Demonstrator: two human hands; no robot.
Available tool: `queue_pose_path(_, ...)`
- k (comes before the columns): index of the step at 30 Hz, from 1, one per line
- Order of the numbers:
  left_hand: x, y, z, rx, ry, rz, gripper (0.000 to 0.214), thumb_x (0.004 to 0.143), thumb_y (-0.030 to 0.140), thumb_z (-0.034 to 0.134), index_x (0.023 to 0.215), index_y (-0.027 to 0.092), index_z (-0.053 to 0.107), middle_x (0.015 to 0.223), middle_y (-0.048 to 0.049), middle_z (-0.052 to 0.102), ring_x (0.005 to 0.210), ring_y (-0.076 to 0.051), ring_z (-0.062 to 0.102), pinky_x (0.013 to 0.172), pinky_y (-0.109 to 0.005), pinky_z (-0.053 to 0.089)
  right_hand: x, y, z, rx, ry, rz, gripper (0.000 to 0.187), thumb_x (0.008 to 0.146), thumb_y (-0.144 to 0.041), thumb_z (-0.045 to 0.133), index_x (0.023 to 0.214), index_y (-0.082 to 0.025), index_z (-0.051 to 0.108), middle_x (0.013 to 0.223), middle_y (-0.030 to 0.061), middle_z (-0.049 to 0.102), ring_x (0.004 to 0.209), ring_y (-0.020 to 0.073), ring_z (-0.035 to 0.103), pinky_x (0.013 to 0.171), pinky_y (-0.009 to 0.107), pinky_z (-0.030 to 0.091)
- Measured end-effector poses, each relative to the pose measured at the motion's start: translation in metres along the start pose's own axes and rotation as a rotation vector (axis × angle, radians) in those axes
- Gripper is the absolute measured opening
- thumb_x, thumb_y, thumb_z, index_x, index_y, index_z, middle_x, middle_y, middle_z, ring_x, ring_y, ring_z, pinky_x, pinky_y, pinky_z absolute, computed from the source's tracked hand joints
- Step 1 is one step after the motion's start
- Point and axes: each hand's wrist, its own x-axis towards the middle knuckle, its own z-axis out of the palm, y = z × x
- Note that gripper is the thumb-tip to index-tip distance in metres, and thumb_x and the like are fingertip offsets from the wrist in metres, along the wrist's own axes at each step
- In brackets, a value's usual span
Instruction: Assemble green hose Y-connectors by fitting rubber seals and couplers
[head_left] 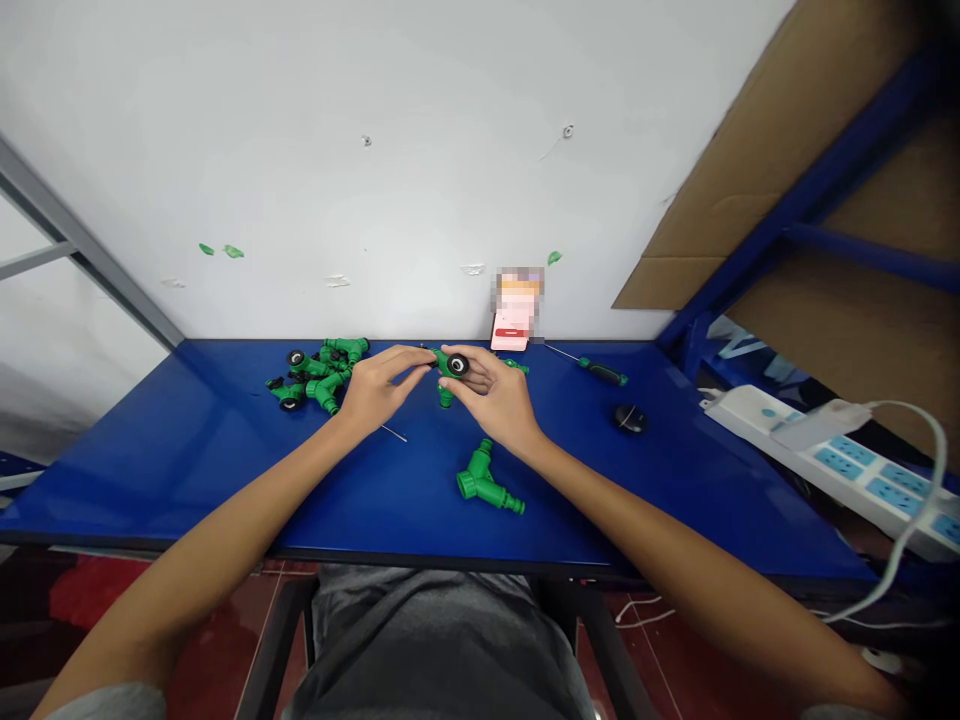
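A green plastic pipe fitting with a black ring at one end is held just above the blue table, near the far edge and between the two hands. The grip is narrow and closed on the fitting: it is pinched from one side by the fingertips of the left hand, and from the other side by the fingers of the right hand. A short green stem is seen under it, but it cannot be told if this stem is part of the held fitting.

A heap of green fittings with black rings is lying left of the left hand, near the far edge. A thin metal rod is lying just beside the left wrist. A larger green branched fitting is lying nearer to the front edge, and blue surface is seen all around it. To the right, well apart from the right hand, a screwdriver with a green and black handle and a round black cap are lying. Against the wall behind the hands, a blurred packet is standing. Beyond the right table edge, a white power strip is seen, and a cardboard sheet is leaning above it.
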Motion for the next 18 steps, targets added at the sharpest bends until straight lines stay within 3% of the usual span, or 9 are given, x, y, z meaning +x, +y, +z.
queue_pose_path(6,0.000,0.000,0.000,0.023,-0.041,-0.004,0.019,0.106,0.029,0.067,0.112,0.024,0.084,0.114,-0.0076,0.086,0.105,-0.023,0.081,0.101,-0.042,0.065,0.004,0.004,-0.001,0.028,-0.016,0.035,0.045,0.080,-0.037,0.092,0.122,-0.028,0.077,0.120,0.0035,0.084,0.114,0.0287,0.082,0.109,0.051,0.066)
queue_pose_path(13,0.003,-0.003,-0.004,0.022,-0.070,0.052,0.023,0.105,0.028,0.069,0.125,0.023,0.080,0.117,-0.0085,0.084,0.104,-0.022,0.081,0.099,-0.040,0.064,0.014,0.010,-0.012,0.234,-0.137,0.180,0.049,0.081,-0.049,0.092,0.122,-0.030,0.072,0.128,0.0065,0.082,0.112,0.0308,0.082,0.109,0.056,0.063)
queue_pose_path(18,0.004,-0.002,-0.005,0.009,-0.142,0.057,0.017,0.106,0.030,0.067,0.114,0.023,0.081,0.118,-0.0089,0.084,0.110,-0.024,0.079,0.104,-0.042,0.062,0.013,0.015,-0.013,0.325,-0.174,0.272,0.046,0.084,-0.046,0.090,0.123,-0.031,0.070,0.127,0.0058,0.081,0.105,0.0286,0.083,0.104,0.054,0.067)
